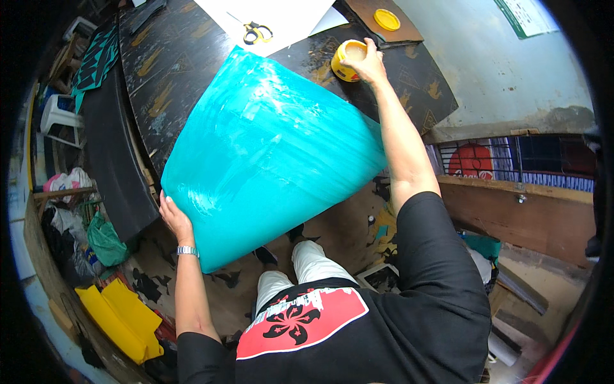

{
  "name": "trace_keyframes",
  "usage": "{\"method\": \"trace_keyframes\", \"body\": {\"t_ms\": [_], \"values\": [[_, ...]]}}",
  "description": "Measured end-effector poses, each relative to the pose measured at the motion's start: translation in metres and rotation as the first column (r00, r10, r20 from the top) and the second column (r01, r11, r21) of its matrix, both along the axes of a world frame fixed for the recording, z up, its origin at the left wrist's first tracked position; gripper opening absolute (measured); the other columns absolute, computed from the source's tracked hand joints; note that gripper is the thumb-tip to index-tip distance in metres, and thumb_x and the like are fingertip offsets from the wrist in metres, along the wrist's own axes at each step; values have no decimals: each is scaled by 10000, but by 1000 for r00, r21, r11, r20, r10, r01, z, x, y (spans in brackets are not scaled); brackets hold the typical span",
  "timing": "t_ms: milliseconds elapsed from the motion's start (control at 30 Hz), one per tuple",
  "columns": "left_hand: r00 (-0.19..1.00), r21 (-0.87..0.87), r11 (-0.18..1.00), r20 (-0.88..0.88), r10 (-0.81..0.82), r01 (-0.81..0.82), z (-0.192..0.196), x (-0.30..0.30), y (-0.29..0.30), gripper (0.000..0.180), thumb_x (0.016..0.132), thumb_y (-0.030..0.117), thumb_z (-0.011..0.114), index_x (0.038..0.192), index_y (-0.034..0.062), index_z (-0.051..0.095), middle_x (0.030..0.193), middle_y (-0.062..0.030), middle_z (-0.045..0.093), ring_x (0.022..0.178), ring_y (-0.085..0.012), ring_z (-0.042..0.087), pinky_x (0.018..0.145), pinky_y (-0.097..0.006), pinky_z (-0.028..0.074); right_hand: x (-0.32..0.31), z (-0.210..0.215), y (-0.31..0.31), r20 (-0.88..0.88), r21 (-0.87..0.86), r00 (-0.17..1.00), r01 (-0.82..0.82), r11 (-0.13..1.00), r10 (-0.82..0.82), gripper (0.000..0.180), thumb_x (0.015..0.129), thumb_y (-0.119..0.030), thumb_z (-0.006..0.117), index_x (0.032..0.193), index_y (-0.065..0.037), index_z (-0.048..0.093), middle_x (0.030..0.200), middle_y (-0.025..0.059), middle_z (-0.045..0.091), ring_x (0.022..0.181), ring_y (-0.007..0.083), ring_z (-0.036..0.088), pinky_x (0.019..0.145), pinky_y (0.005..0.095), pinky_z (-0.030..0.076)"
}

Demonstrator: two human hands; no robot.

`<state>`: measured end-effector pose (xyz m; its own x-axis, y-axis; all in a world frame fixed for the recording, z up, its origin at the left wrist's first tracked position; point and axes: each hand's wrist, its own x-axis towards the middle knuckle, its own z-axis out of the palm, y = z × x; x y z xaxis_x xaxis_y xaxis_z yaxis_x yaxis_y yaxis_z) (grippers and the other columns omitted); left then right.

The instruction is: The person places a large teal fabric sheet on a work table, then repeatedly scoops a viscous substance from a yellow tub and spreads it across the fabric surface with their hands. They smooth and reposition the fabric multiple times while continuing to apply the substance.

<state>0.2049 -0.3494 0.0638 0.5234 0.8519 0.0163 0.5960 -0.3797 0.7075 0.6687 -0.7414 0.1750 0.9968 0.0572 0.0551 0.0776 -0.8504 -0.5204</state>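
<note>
A large teal sheet [275,153] with wet-looking glossy streaks lies over the table's near edge, its lower part reaching out above my legs. At its lower left edge my left hand [175,217], with a metal watch on the wrist, grips the sheet. Beyond the sheet's right corner, my right hand [369,66] is closed around the right side of a yellow tub [344,69]. Pale tan paste [354,51] shows inside the tub. Some of the right fingers are hidden behind it.
Yellow-and-black scissors [256,32] lie on white paper [281,19] on the dark stained table [173,64]. A yellow lid [386,19] rests on a brown board [409,31]. Left stands a white plastic stool [61,115]. Yellow sheets [121,320] and a green bag [107,240] are lower left.
</note>
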Motion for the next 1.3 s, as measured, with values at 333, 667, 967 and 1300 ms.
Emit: {"method": "trace_keyframes", "body": {"t_ms": [333,667,967,1300], "values": [[1000,1,1000,12,8,-8,4,2,-5,459,1045,340,354,1398,78,486,1291,-211,520,1204,-362,490,1039,-437,362,-1,2,33,-57,-73,988,-148,986,144,996,593,-525,821,1382,-79,409,1344,199,460,1242,345,512,1030,444,441],[1000,8,1000,24,10,-10,7,3,-8,443,1044,328,356,1391,93,497,1302,-192,526,1189,-357,501,1028,-434,371,-24,9,74,-243,527,954,-20,849,174,816,626,-396,838,1269,-72,452,1170,154,560,1007,278,637,652,427,609],[999,-12,1000,51,16,-15,6,3,-10,438,1044,326,358,1398,104,492,1301,-181,524,1180,-356,500,1022,-437,375,-38,25,145,-176,691,941,-91,717,289,831,630,-353,864,1262,19,473,1167,183,565,1010,294,639,647,405,622],[999,-8,1000,40,26,-26,10,3,-12,435,1047,323,357,1401,107,489,1299,-195,519,1197,-360,492,1023,-437,376,-25,7,326,79,235,876,-480,845,476,871,556,-554,824,1118,73,601,1130,266,626,1085,368,623,914,421,511]]}}
